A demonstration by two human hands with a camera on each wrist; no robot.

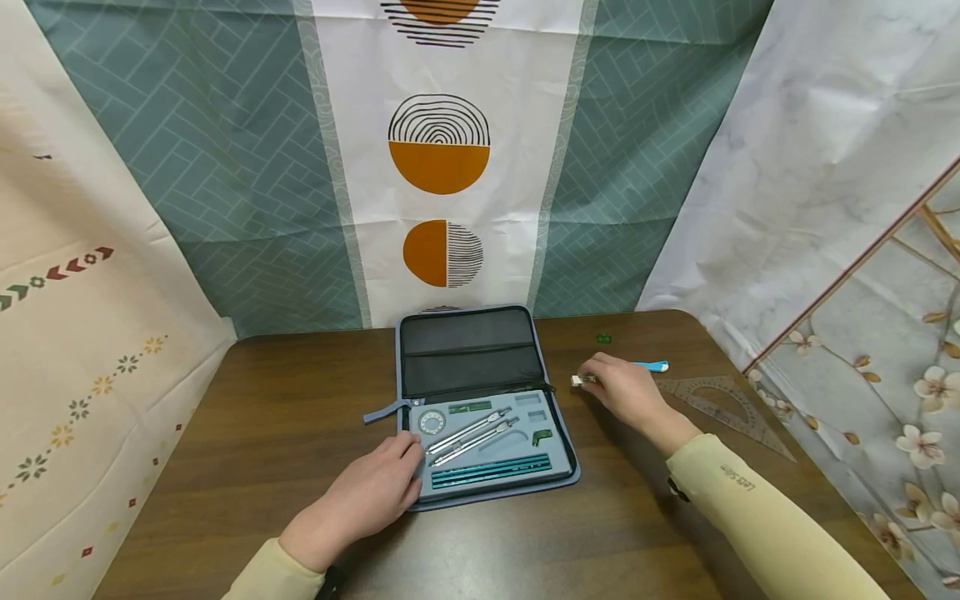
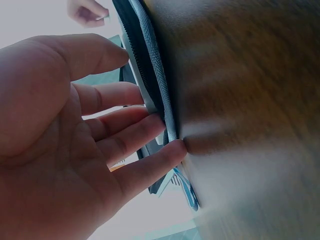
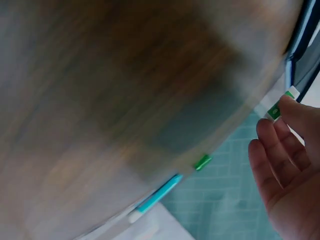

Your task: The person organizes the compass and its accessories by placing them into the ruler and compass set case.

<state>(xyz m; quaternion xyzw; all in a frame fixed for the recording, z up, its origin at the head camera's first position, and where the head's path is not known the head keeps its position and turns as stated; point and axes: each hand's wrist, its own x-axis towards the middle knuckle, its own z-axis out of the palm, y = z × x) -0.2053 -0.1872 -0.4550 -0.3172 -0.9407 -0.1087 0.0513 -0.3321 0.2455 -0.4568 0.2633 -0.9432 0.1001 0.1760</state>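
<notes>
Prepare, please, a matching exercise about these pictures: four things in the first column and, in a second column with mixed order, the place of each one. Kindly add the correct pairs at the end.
Things:
1. small eraser
2. clear triangle ruler
3. teal pencils
4. left hand

Places:
A. flat on the table, near its right edge
B. touching the left edge of the open case
C. held by the right hand
D. inside the case, along its near side

Correct pairs: 1-C, 2-A, 3-D, 4-B
</notes>
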